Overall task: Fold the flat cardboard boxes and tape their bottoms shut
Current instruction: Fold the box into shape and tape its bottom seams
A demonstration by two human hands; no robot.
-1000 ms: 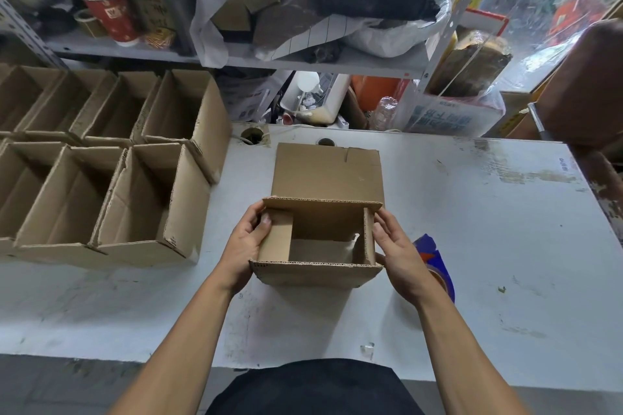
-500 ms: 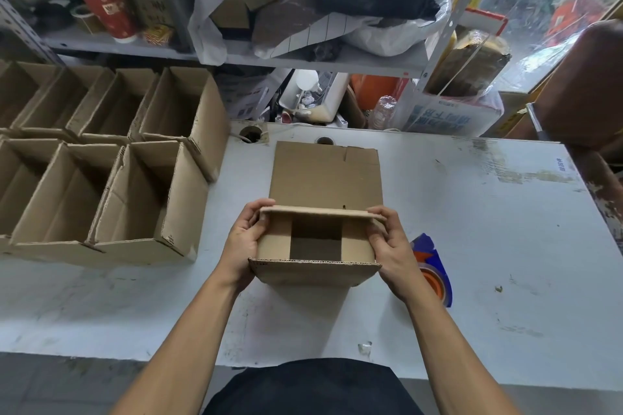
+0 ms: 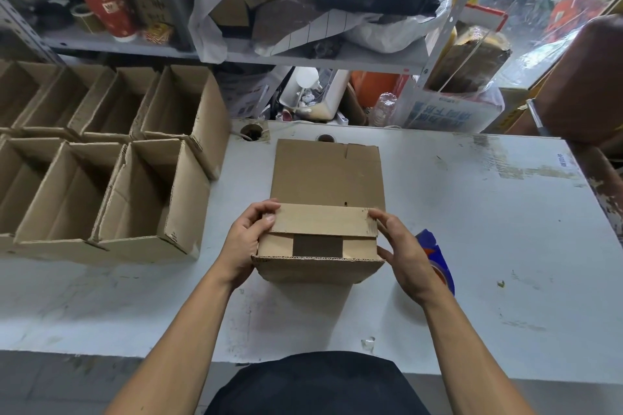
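Brown cardboard box [image 3: 325, 175], far flap folded, dark gap between side flaps.

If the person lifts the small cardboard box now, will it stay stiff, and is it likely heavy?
The box is probably light: its dark gap shows nothing inside. It is likely only half stiff, since the far flap is untaped and may spring open once the left hand and right hand let go.

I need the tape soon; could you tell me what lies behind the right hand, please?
A blue tape dispenser on the table, mostly hidden by the right hand.
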